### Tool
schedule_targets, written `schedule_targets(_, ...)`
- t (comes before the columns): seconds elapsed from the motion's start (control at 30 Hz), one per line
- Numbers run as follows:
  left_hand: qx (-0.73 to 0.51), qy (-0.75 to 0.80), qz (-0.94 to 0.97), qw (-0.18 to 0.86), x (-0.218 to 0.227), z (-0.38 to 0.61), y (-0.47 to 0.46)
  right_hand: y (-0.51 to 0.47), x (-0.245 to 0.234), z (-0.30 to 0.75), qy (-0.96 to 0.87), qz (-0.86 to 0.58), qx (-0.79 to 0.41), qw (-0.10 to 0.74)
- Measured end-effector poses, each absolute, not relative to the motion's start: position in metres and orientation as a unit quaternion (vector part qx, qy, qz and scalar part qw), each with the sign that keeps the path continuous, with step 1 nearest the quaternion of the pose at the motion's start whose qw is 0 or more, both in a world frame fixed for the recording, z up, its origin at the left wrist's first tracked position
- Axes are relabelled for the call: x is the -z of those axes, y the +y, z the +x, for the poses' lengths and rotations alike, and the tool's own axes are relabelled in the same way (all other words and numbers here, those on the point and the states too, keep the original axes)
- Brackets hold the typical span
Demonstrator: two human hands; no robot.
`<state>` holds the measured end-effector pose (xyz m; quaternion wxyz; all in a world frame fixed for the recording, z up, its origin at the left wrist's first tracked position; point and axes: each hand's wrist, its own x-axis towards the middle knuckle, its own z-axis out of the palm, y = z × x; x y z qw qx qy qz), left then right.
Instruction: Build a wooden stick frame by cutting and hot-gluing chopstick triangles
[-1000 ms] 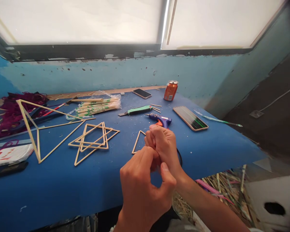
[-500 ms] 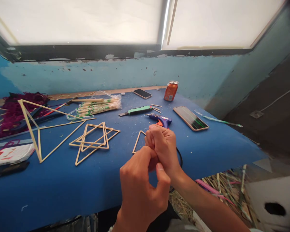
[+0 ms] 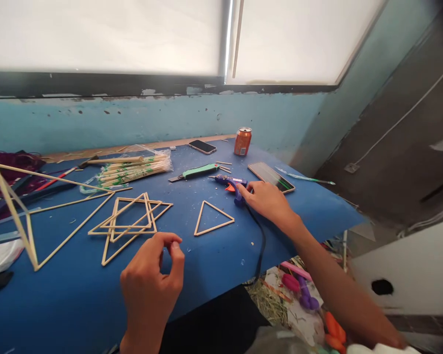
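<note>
My right hand lies flat-fingered at the back of the blue table, its fingertips at the handle of a purple and orange hot glue gun. A black cord runs from the gun over the table's front edge. My left hand hangs curled above the table's front, thumb and fingers apart, with nothing visible in them. Nearest to it are overlapping triangular wooden stick frames. A small stick triangle lies flat between my hands.
A large stick frame stands at left, near purple yarn. Behind are bagged wooden sticks, a green utility knife, several loose sticks, an orange can and a phone. Another phone lies beyond.
My hands have come apart. The left has moved down and left, the right forward onto the glue gun. The small stick triangle is now uncovered, and the whole view has shifted.
</note>
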<state>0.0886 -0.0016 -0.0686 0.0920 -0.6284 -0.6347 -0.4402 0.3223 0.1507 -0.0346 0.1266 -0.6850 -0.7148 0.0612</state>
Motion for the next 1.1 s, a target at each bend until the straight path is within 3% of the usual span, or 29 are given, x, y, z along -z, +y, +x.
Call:
schedule_targets(0.17,0.404,-0.64,-0.649,0.082,0.08,0.092,-0.001,0.163,0.031,0.304,-0.699,-0.711,-0.053,0.062)
schedule_targets(0.27,0.401,-0.642,-0.647,0.092,0.084,0.092,-0.001,0.167,0.033,0.305,-0.709,-0.698,-0.064,0.078)
schedule_targets(0.37,0.415,-0.632,-0.65,0.078,0.085,0.091,-0.002,0.168,0.039,0.316,-0.686,-0.687,-0.166,0.173)
schedule_targets(0.53,0.428,-0.607,-0.669,0.037,0.087,0.089,-0.006,0.16,0.045,0.34,-0.552,-0.584,-0.42,0.421)
schedule_targets(0.63,0.426,-0.59,-0.686,-0.002,0.083,0.082,-0.011,0.149,0.039,0.355,-0.507,-0.5,-0.512,0.48)
schedule_targets(0.8,0.381,-0.547,-0.745,0.003,0.051,0.06,-0.007,0.129,0.021,0.368,-0.536,-0.419,-0.61,0.407)
schedule_targets(0.9,0.321,-0.513,-0.796,0.026,0.035,0.055,0.008,0.119,0.013,0.368,-0.591,-0.404,-0.601,0.355)
schedule_targets(1.1,0.25,-0.478,-0.836,0.1,0.049,0.07,0.033,0.119,0.005,0.365,-0.632,-0.41,-0.596,0.279)
